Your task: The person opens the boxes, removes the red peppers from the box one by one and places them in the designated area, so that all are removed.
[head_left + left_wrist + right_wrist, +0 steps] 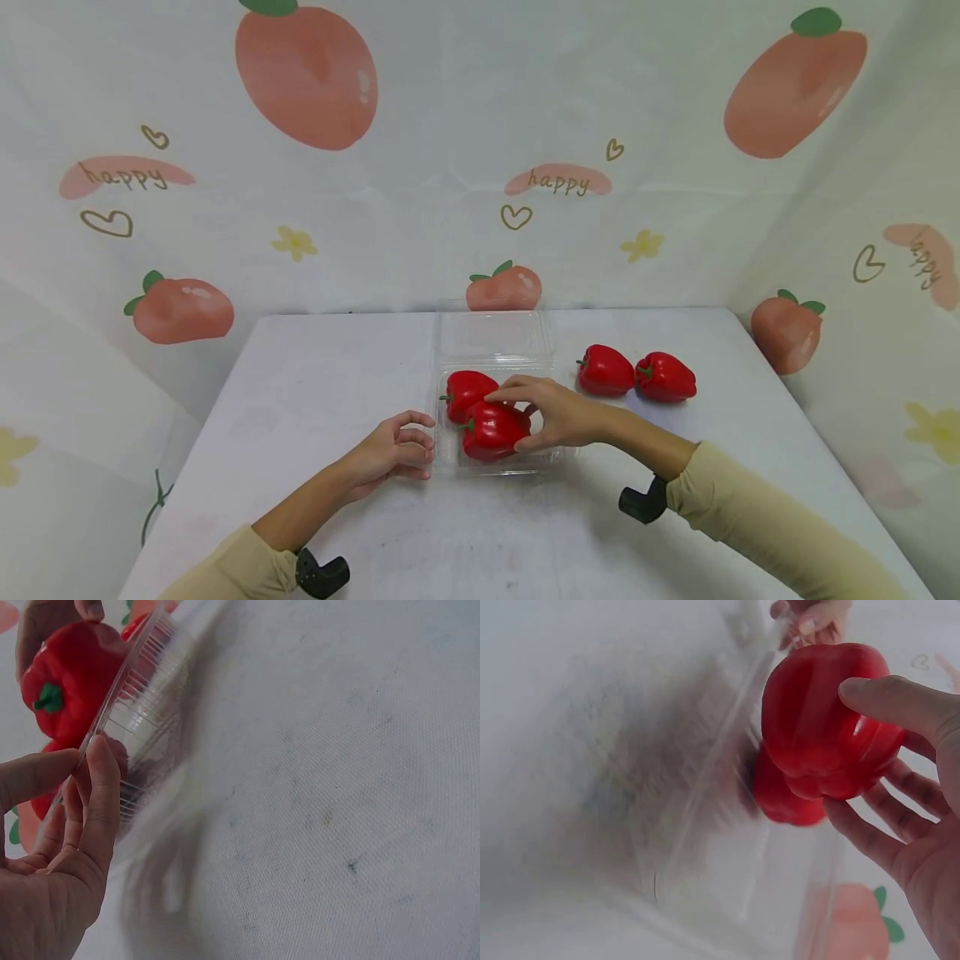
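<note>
A clear plastic clamshell container [450, 462] lies on the table with its lid [491, 335] folded back. My right hand [561, 412] grips a red bell pepper [489, 443] with a green stem, over the container's front part. In the right wrist view, the thumb presses one side of that pepper [817, 712] and the fingers support the other. A second red pepper [467, 390] sits behind it in the container. At the container's left edge, my left hand [390, 457] pinches the rim [112, 694] between thumb and fingers, as the left wrist view shows.
Two more red peppers, one [604, 372] beside the other [666, 379], lie on the white table [337, 358] right of the container. A white cloth [442, 100] printed with fruit hangs behind the table. Dark wrist devices [643, 502] sit at both sleeves.
</note>
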### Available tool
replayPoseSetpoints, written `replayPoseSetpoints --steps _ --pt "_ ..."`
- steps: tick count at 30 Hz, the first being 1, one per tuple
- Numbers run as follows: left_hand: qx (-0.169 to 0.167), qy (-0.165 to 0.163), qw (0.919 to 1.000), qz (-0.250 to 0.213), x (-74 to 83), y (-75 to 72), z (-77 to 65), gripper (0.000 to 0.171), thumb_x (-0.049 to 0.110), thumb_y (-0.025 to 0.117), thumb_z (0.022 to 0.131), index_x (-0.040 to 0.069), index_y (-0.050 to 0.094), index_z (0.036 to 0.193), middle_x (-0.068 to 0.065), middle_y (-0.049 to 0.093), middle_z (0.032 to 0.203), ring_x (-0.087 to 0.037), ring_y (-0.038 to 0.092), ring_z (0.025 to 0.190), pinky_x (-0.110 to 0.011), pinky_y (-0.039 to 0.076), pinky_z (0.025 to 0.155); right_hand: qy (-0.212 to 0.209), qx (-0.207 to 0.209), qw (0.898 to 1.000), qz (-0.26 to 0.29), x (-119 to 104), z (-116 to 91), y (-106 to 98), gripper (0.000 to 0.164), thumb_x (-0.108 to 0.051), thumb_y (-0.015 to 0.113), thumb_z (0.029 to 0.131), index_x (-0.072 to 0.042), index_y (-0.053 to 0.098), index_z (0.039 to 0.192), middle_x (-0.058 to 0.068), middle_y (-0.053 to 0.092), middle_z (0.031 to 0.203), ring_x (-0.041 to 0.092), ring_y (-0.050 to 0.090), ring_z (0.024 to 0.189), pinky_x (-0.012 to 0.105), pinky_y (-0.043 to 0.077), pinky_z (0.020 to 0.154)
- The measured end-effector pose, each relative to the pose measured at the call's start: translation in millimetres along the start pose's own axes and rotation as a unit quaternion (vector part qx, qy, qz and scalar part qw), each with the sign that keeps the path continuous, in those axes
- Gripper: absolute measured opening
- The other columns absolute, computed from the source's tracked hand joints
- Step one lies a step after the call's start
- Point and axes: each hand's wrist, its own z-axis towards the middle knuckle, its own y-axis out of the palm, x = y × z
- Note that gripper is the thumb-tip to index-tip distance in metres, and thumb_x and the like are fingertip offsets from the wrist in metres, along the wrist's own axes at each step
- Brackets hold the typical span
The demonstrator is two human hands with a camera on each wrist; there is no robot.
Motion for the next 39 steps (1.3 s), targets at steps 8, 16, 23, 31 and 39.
replayPoseSetpoints --steps 8,16,23,31,39 --pt "0.008 -0.008 0.9999 0.006 0.0 0.7 -0.3 0.050 0.002 0.066 0.090 0.001 0.039 0.133 -0.012 0.061 0.101 -0.021 0.064 0.084 -0.039 0.060 0.080 0.000 0.046 0.999 -0.007 9.2 -28.6 -22.5 0.072 -0.012 0.087 0.073 -0.012 0.056 0.139 0.004 0.058 0.129 0.024 0.056 0.116 0.029 0.058 0.084" --pt "0.014 -0.011 0.9998 0.010 -0.2 1.2 -0.1 0.051 0.002 0.066 0.090 0.001 0.040 0.134 -0.015 0.060 0.103 -0.021 0.064 0.084 -0.039 0.060 0.080 0.029 0.087 0.996 -0.011 17.5 -57.7 -40.8 0.076 -0.017 0.090 0.070 -0.011 0.056 0.138 0.007 0.059 0.129 0.027 0.058 0.115 0.040 0.060 0.083" --pt "0.010 -0.008 0.9999 0.009 -0.9 0.8 0.3 0.054 0.002 0.066 0.089 -0.002 0.039 0.136 -0.013 0.060 0.102 -0.021 0.064 0.084 -0.039 0.060 0.080 0.053 0.130 0.989 -0.037 31.4 -87.1 -50.1 0.079 -0.017 0.091 0.068 -0.010 0.056 0.138 0.011 0.059 0.131 0.034 0.057 0.117 0.040 0.061 0.080" --pt "0.011 -0.008 0.9999 0.009 -1.1 0.3 0.1 0.054 0.002 0.066 0.090 -0.002 0.039 0.136 -0.014 0.060 0.102 -0.021 0.064 0.085 -0.039 0.060 0.081 0.062 0.163 0.984 -0.018 48.3 -119.4 -58.5 0.072 -0.006 0.088 0.071 -0.006 0.057 0.136 0.015 0.057 0.127 0.037 0.056 0.114 0.038 0.061 0.079" --pt "0.012 -0.010 0.9998 0.010 -1.3 0.3 0.8 0.053 0.002 0.065 0.090 -0.001 0.039 0.135 -0.013 0.060 0.102 -0.021 0.064 0.084 -0.039 0.060 0.080 0.072 0.176 0.980 -0.051 66.7 -146.0 -59.1 0.071 -0.007 0.088 0.070 -0.005 0.057 0.134 0.015 0.060 0.128 0.038 0.056 0.113 0.041 0.062 0.075"
